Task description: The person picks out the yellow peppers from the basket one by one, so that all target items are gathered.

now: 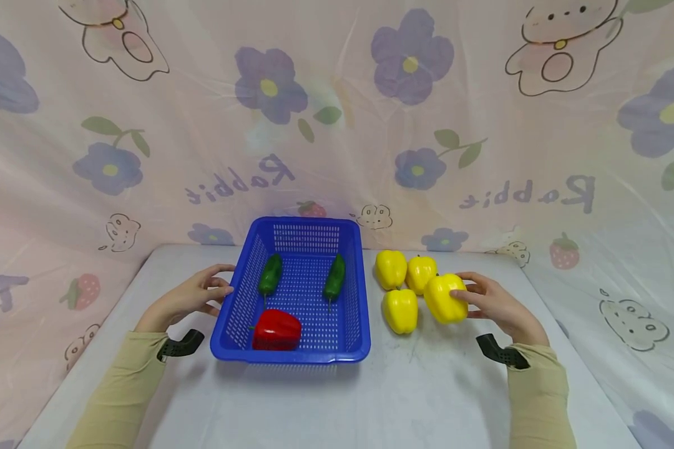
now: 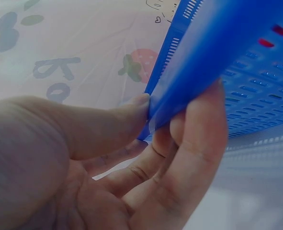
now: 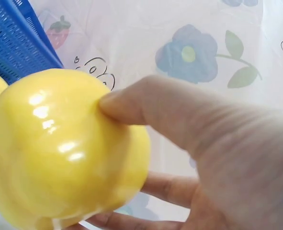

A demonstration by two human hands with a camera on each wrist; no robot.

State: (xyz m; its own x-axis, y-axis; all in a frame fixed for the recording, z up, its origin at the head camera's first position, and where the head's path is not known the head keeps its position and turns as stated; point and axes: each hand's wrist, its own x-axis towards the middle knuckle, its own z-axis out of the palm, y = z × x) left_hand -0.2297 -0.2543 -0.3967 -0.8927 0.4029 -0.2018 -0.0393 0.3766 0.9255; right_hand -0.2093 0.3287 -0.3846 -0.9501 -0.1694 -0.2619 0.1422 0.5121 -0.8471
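My left hand (image 1: 193,294) pinches the left rim of a blue plastic basket (image 1: 365,324); the left wrist view shows the thumb on the rim (image 2: 179,91) and fingers beneath it. Inside the basket lie a red bell pepper (image 1: 277,330) at the front left and two green chili peppers, one on the left (image 1: 271,274) and one on the right (image 1: 334,279). My right hand (image 1: 497,304) holds a yellow bell pepper (image 1: 445,299) from its right side, thumb on its surface (image 3: 60,143) in the right wrist view. Some fingertips are hidden behind that pepper.
Three more yellow bell peppers, at the back left (image 1: 390,269), back middle (image 1: 421,273) and front (image 1: 400,310), sit between the basket and my right hand. A white table (image 1: 292,411) carries everything. Behind it hangs a printed curtain (image 1: 337,137).
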